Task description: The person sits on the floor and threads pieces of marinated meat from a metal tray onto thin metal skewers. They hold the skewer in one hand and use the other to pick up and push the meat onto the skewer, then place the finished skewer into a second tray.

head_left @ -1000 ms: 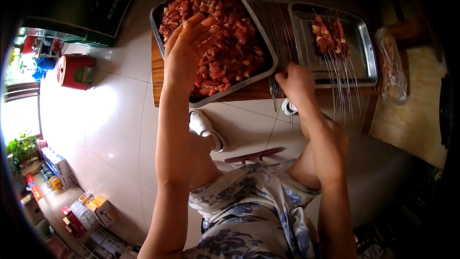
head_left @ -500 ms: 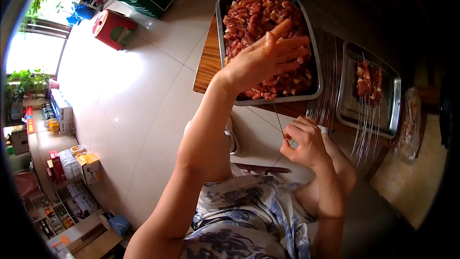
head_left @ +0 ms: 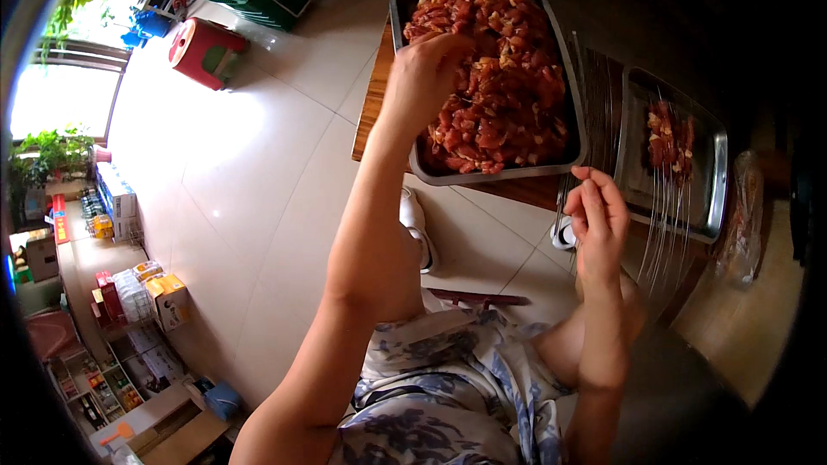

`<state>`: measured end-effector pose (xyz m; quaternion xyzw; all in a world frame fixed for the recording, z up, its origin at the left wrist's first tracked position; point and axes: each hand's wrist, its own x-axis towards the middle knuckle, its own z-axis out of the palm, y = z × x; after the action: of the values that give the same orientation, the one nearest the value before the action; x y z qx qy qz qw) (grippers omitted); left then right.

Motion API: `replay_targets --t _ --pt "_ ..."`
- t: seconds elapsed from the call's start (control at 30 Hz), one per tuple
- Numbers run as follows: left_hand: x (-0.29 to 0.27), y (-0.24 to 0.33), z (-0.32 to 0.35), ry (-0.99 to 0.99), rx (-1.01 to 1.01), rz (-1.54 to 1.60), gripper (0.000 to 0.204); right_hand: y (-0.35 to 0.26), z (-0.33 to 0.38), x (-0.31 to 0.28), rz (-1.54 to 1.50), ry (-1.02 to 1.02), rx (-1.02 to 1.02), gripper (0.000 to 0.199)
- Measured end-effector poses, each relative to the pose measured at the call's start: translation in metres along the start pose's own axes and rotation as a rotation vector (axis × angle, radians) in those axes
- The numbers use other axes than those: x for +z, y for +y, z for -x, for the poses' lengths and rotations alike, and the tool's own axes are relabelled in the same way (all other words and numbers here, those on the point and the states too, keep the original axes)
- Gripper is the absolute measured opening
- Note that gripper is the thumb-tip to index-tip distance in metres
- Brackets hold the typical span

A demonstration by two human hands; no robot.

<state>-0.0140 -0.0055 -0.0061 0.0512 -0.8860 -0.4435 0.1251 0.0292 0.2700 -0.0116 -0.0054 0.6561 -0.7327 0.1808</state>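
A deep metal tray (head_left: 570, 95) is heaped with cut pieces of raw red meat (head_left: 495, 125). My left hand (head_left: 424, 69) reaches over the tray's left side, fingers curled down at the meat; its fingertips are hidden, so what they hold does not show. Past the tray's near right corner is my right hand (head_left: 600, 211), thumb and fingers pinched on what looks like a thin metal skewer, hardly visible now. Beside the tray lie several bare skewers (head_left: 603, 95). A smaller metal tray (head_left: 708, 198) holds several skewers threaded with meat (head_left: 670, 142), their bare ends over its near rim.
The trays rest on a wooden table (head_left: 370, 133). A clear plastic bag (head_left: 741, 224) lies right of the small tray. Farther left stand a red stool (head_left: 202, 52) on the tiled floor (head_left: 276, 146) and shelves with boxes (head_left: 168, 301). My knees and shoes are below the table edge.
My left hand has gone from spread fingers above the meat to curled fingers at its left side. My right hand has moved right and up, fingers now pointing upward.
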Motion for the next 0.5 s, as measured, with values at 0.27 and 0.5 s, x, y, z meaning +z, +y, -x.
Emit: replay_targets --t 0.27,0.5 --pt "0.023 -0.019 0.003 -0.148 0.056 -0.561 0.034 0.008 0.000 0.007 0.097 -0.054 -0.028 0.018" --pt "0.001 0.010 0.002 -0.127 -0.173 0.363 0.021 0.012 -0.001 0.005 0.251 -0.010 -0.160 0.018"
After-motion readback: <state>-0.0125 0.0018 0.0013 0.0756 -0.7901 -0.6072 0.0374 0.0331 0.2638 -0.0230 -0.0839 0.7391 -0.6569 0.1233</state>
